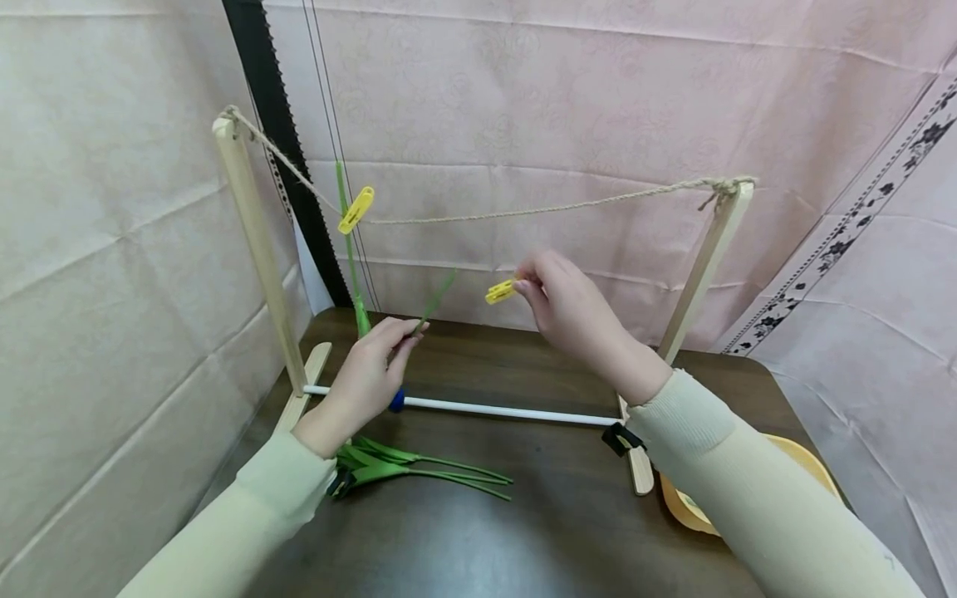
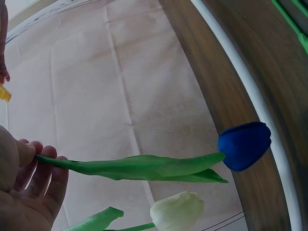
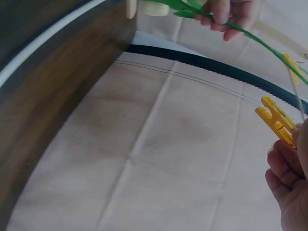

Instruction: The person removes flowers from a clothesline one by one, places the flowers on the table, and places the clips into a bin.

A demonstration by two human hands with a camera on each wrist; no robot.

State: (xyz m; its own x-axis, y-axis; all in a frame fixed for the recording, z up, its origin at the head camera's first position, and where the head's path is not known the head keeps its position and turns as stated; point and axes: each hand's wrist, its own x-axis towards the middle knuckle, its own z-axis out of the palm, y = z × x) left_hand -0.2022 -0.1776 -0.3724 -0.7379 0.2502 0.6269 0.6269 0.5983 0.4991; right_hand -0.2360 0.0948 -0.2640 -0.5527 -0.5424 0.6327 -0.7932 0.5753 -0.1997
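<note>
My left hand [image 1: 362, 378] pinches the green stem of a blue artificial tulip [image 2: 244, 146], its bloom hanging lower than the hand. In the head view, that hand hides most of the flower. A yellow clothespin [image 1: 500, 291] is between the thumb and fingers of my right hand [image 1: 571, 320], below the rope [image 1: 538, 209] and right of the blue tulip's stem tip. Its prongs [image 3: 263, 108] point away from the fingertips. Farther left, another yellow clothespin [image 1: 355, 210] clips a white tulip [image 2: 177, 211] to the rope, bloom down.
Two wooden posts [image 1: 257, 249] hold up the rope, with a white rod [image 1: 508, 410] joining their feet low over the brown table [image 1: 523, 531]. Several green-stemmed flowers [image 1: 389, 473] lie near my left forearm. A yellow tray [image 1: 803, 453] sits at right, partly behind my right sleeve.
</note>
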